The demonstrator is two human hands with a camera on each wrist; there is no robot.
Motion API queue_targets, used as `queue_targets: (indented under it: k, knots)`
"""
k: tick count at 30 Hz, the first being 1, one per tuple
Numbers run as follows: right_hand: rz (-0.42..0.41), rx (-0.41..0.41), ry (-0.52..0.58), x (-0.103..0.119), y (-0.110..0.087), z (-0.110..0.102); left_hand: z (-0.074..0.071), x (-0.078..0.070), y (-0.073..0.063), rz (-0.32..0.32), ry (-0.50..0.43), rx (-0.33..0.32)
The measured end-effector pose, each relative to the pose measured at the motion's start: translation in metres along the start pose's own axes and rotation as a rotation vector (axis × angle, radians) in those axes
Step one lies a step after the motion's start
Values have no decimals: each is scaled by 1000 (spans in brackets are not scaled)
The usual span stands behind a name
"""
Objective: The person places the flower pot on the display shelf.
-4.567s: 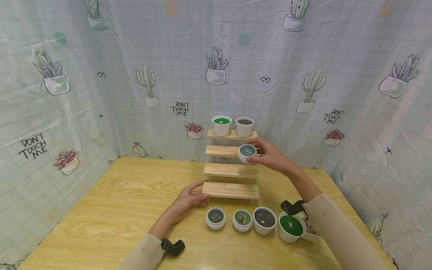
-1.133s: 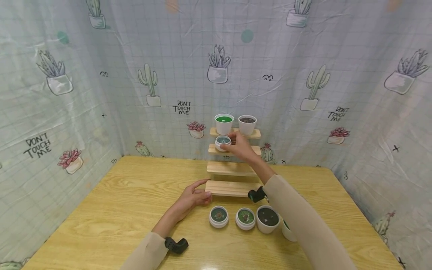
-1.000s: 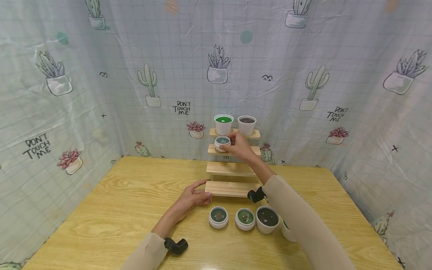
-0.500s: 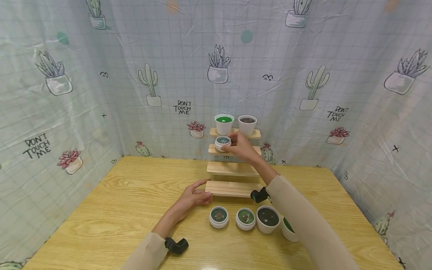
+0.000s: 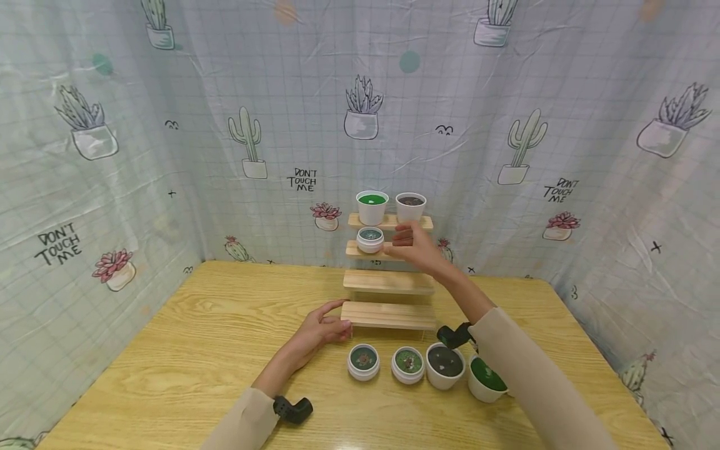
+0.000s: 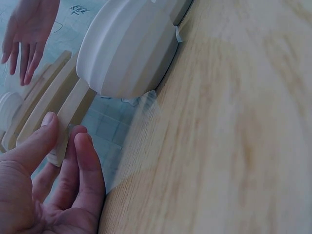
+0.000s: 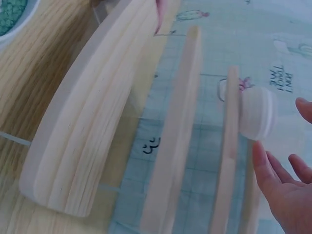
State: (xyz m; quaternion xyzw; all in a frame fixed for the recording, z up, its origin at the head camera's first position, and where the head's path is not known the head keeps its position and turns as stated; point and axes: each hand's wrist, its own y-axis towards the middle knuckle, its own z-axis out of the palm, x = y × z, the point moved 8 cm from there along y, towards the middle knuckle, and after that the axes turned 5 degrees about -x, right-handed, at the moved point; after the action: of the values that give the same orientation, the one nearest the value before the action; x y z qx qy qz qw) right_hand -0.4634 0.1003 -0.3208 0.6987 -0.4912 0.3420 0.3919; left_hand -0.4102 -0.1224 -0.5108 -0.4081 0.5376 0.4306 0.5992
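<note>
Release had just come at the second board from the top (image 5: 351,249): a moment earlier our right hand (image 5: 419,247) pinched the small white tub (image 5: 370,242), and now it had drawn off to the right, leaving the tub upright near the board's left end. We judged that piece set in place, just below the green-filled cup (image 5: 372,210) on the top tier. The right fingers stood spread from the thumb and held nothing; one tip lay so near the tub that we could not tell whether it touched.

Our left hand (image 5: 317,330) had stayed put, pinching the left end of the lowest board (image 5: 388,315) between thumb and curled fingers. In front of it a teal-topped tub (image 5: 363,362), a green-topped tub (image 5: 407,365) and a dark-filled cup (image 5: 445,367) stood on the table (image 5: 225,325), so we took the arranging to be part done.
</note>
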Motion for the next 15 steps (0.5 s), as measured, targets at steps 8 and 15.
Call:
queue_targets:
  k: [8,15]
  knots:
    - [-31,2,-14,-1,-25,-20,-2,0,-1,-1,8,-9]
    - [-83,11,-9,-5,-54,-40,-1,-1,-1,2,8,-1]
